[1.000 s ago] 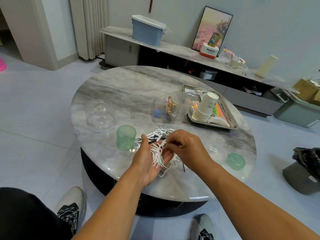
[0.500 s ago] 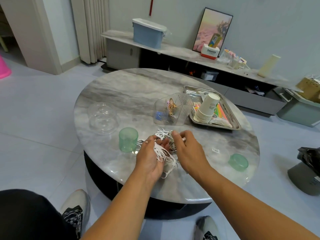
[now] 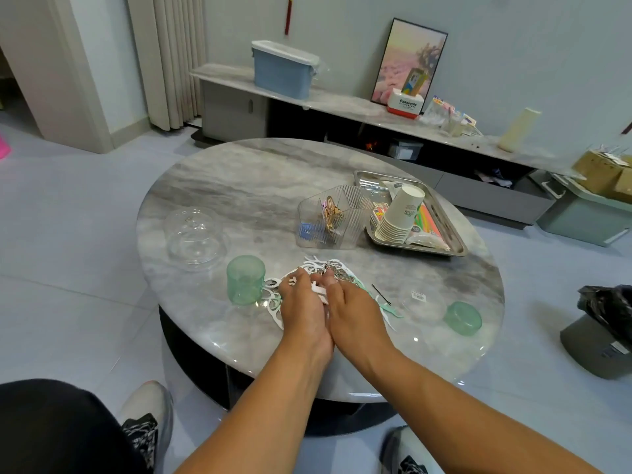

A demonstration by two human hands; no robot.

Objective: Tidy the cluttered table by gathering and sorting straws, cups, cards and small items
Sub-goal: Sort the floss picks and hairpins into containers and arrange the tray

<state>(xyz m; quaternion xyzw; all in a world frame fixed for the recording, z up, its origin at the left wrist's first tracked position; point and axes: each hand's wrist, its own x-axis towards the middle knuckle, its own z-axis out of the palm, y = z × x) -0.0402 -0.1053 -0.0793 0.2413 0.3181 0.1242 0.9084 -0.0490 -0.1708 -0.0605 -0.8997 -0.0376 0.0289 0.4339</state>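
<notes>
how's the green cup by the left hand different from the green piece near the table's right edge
The green cup stands tall with straight sides; the green piece is low and dome-shaped, like a lid. The green cup sits just left of the left hand, beside the pile of small white picks; the green piece lies alone, well right of the right hand. Both are translucent green plastic resting on the marble table.

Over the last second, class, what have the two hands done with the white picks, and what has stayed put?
The left hand turned palm-down and, with the right hand, closed over the white picks low on the table. The green cup, tray and clear organiser stayed put.
</notes>
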